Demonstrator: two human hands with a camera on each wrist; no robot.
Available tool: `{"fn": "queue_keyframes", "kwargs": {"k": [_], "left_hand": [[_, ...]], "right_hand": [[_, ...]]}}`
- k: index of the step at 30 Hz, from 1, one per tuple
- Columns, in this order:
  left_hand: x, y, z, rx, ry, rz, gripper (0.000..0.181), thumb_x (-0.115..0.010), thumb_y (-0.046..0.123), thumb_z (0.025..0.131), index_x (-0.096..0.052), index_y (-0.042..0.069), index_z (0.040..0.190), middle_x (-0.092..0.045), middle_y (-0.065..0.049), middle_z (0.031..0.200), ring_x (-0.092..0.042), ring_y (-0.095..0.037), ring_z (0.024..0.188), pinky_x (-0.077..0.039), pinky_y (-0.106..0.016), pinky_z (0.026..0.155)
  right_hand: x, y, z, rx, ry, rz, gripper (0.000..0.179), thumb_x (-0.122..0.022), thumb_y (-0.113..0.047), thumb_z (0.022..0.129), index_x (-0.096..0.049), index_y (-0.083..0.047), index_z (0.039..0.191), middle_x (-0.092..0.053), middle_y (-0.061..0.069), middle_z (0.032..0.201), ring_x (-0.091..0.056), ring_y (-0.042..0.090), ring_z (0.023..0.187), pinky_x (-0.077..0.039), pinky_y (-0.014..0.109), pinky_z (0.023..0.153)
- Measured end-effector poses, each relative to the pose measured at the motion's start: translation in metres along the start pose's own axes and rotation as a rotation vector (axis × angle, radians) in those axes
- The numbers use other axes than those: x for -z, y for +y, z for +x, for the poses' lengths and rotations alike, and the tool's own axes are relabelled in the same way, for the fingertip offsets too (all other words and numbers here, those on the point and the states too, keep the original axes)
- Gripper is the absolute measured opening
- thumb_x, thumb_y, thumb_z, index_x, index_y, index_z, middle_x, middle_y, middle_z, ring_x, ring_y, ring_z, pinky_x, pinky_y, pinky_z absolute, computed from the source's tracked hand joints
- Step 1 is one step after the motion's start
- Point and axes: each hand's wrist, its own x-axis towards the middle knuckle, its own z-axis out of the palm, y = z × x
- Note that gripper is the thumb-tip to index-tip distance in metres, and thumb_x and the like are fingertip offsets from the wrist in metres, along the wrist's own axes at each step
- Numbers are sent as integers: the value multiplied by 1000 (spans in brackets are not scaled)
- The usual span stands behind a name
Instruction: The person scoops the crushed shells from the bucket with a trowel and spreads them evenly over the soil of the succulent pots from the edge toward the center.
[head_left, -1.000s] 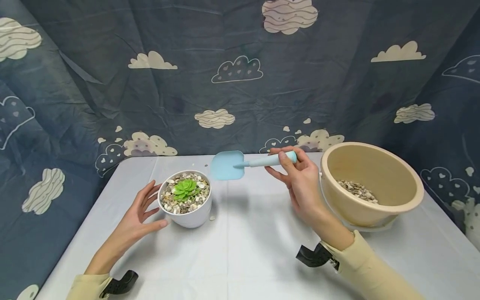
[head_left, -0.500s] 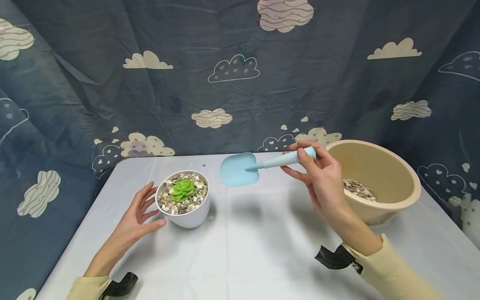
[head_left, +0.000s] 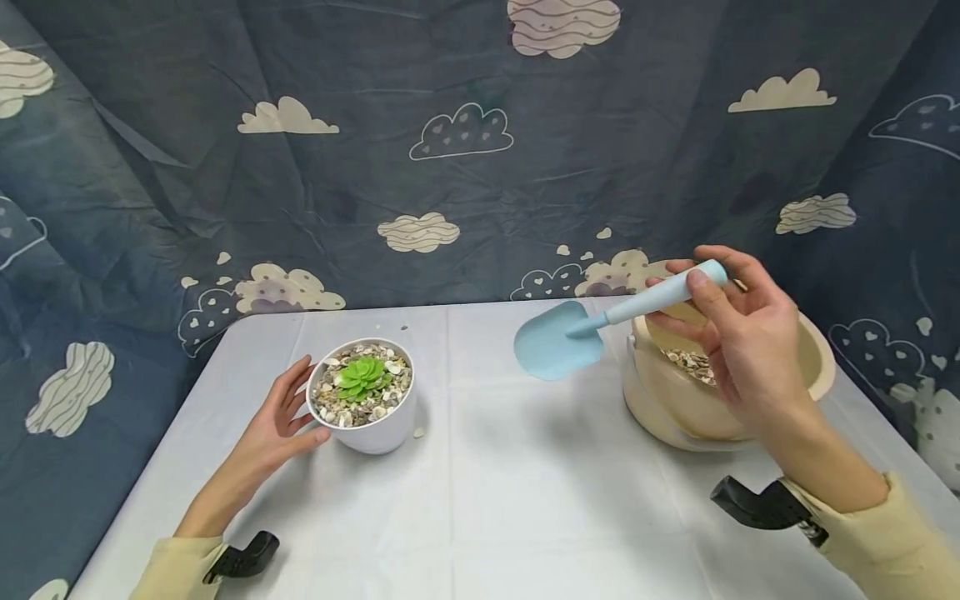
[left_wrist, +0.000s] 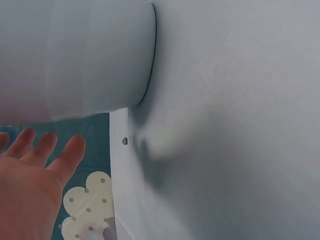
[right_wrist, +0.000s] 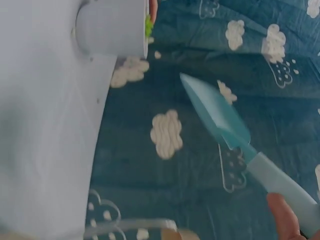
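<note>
My right hand [head_left: 750, 333] grips the handle of a light blue trowel [head_left: 558, 342], raised above the table with its blade pointing left. In the right wrist view the trowel [right_wrist: 215, 110] shows no load on its blade. Behind that hand stands a large beige bucket [head_left: 652, 400] with a heap of small pebbles [head_left: 690, 364] inside, partly hidden by the hand. On the left, my left hand [head_left: 273, 421] is spread beside a white pot [head_left: 382, 433], thumb and fingers straight near its rim. The pot holds pebbles and a green succulent [head_left: 363, 379].
A white cloth covers the table [head_left: 465, 492]. One loose pebble [head_left: 418, 432] lies right of the pot and another [head_left: 404, 327] behind it. A dark blue curtain [head_left: 360, 192] with cloud prints closes off the back and sides.
My right hand has carried the trowel rightward from near the white pot to in front of the bucket, its handle end rising. The left hand stays beside the pot.
</note>
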Motion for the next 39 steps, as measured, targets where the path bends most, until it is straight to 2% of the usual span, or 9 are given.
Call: {"fn": "queue_keyframes", "kwargs": {"k": [6,13,20,22,25,27,28,33,39], "left_hand": [[-2,0,6,23,-18,11,94,-70,1,87,-10,14,158,-10,-17,162,-13,-37,145,-36,-14,97],[-5,3,6,58,-15,32,95,-71,6,87,-10,16,159,-9,-13,163,-15,-37,145,-36,-15,95],[-7,3,8,73,-24,32,96,-73,6,86,-11,17,159,-12,-11,162,-18,-36,144,-37,-17,95],[-7,3,8,83,-24,47,97,-74,8,85,-11,19,159,-12,-10,162,-18,-36,144,-36,-26,103],[-8,4,10,94,-25,63,99,-75,11,85,-11,21,159,-10,-11,162,-17,-38,145,-28,-48,112],[-9,4,11,95,-26,64,100,-76,11,84,-10,21,159,-8,-12,162,-16,-40,145,-20,-60,112],[-9,4,11,94,-26,60,101,-76,10,84,-10,20,159,-8,-13,162,-15,-41,145,-18,-62,111],[-12,3,13,92,-25,40,104,-77,7,82,-7,19,159,-7,-14,162,-14,-38,145,-16,-62,112],[-13,4,14,119,-32,26,104,-75,9,83,-6,24,159,-4,-14,162,-11,-39,146,-13,-64,112]], "right_hand": [[21,-24,6,-25,28,65,42,-57,9,94,-45,3,134,-63,23,117,-66,37,102,-52,47,70],[50,-48,24,-25,120,107,37,-56,10,94,-48,1,129,-64,23,116,-68,39,97,-53,49,68],[82,-63,39,69,211,-104,41,-68,2,89,-53,-3,126,-69,14,107,-72,22,89,-57,36,60],[89,-66,42,95,214,-158,43,-70,0,88,-54,-4,127,-69,11,108,-71,19,90,-57,32,59],[98,-66,44,107,210,-214,44,-72,-1,87,-56,-4,128,-69,10,108,-71,16,91,-57,28,59],[102,-63,43,88,221,-254,45,-73,-2,86,-57,-5,128,-70,7,109,-71,14,91,-57,26,60],[104,-61,43,77,218,-273,45,-74,-2,86,-58,-5,128,-70,6,109,-71,13,91,-57,26,60],[112,-50,39,6,172,-355,45,-71,-2,88,-58,-6,131,-70,3,109,-71,10,89,-57,24,62],[116,-39,31,-102,112,-375,44,-71,-3,88,-58,-5,130,-72,0,108,-72,13,88,-58,29,62]]}}
